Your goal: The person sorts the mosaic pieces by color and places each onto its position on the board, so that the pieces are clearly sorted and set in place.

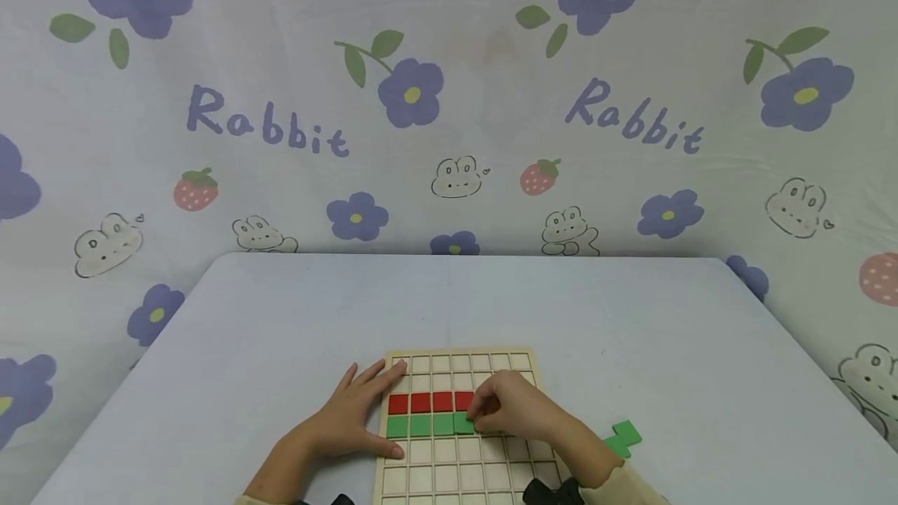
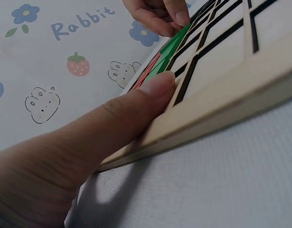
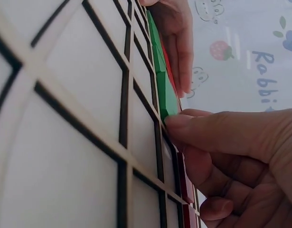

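A wooden grid board (image 1: 421,480) lies on the white table. One row holds red square tiles (image 1: 420,403); the row just below it holds green square tiles (image 1: 419,425). My right hand (image 1: 515,409) pinches the rightmost green tile (image 3: 167,96) by its edge, and that tile looks slightly raised from its cell. More red tiles (image 3: 185,183) show below the right fingers in the right wrist view; the head view hides them behind the hand. My left hand (image 1: 348,417) rests spread on the board's left edge, its thumb (image 2: 157,85) on the wooden rim.
Loose green tiles (image 1: 627,433) lie on the table to the right of the board, partly behind the right forearm. The white table (image 1: 295,318) reaches back to a patterned cloth (image 1: 491,123) with flowers, rabbits and lettering.
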Action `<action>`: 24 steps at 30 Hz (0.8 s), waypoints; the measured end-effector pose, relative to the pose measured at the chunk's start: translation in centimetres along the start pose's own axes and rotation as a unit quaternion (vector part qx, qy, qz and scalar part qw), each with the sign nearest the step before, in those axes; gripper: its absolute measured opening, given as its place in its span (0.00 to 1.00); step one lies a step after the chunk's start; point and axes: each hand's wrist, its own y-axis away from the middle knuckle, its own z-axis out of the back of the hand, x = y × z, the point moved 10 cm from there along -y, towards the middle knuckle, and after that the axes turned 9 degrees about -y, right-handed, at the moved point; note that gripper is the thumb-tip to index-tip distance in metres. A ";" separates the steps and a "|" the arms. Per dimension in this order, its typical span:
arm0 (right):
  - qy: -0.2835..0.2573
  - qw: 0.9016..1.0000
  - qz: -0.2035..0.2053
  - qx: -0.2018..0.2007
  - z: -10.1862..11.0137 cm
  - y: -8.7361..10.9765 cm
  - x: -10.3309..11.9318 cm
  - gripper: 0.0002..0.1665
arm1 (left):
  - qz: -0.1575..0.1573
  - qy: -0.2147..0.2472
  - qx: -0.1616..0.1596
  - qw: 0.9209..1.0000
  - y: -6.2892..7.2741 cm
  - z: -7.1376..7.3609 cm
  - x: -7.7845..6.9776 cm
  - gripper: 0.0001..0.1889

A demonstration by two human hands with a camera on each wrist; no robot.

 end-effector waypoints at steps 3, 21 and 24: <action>-0.006 1.000 -0.003 0.003 -0.1 0.1 0.0 0.03 | 0.001 -0.002 0.003 1.000 0.1 -0.1 0.1 0.59; -0.025 1.000 -0.007 -0.011 -0.4 0.1 -0.3 0.07 | 0.002 -0.006 -0.001 1.000 0.2 0.0 -0.1 0.59; -0.017 1.000 -0.004 -0.011 -0.6 0.1 -0.3 0.08 | -0.002 -0.007 -0.004 1.000 0.2 -0.1 -0.1 0.59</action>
